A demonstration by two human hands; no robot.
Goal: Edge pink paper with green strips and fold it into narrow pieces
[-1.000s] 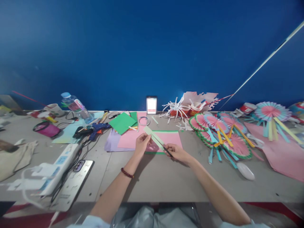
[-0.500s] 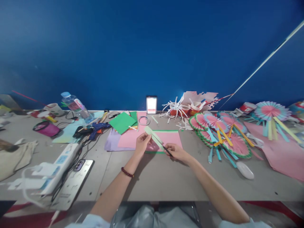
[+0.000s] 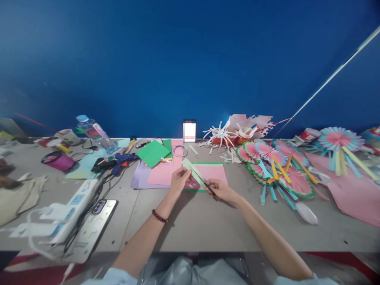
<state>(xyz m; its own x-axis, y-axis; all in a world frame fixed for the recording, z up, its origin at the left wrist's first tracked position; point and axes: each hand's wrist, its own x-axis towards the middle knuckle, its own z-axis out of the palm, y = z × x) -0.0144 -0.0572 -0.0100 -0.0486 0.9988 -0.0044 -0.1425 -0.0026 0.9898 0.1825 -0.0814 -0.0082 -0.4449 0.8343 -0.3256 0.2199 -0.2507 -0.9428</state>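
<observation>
Narrow paper strip (image 3: 192, 168): pale green, plain. Slim metal scissors (image 3: 210, 190): blackish. Rectangular pink paper sheet (image 3: 215, 173): green bands along top and bottom edges. Flat lilac paper (image 3: 141, 179): solid. Square green paper (image 3: 153, 153): bright, solid. Beaded bracelet (image 3: 159, 216): dark red-brown. Round pleated pink paper fan (image 3: 297, 183): green-and-white rim. Round pleated paper rosette (image 3: 338, 138): pink centre, light blue outer ring, yellow and blue tails. Cylindrical holder (image 3: 61, 162): magenta, black rim. Long plastic power strip (image 3: 75, 202): white, blue patches. Flat wall (image 3: 178, 59): deep blue. Tabletop (image 3: 202, 229): grey.
</observation>
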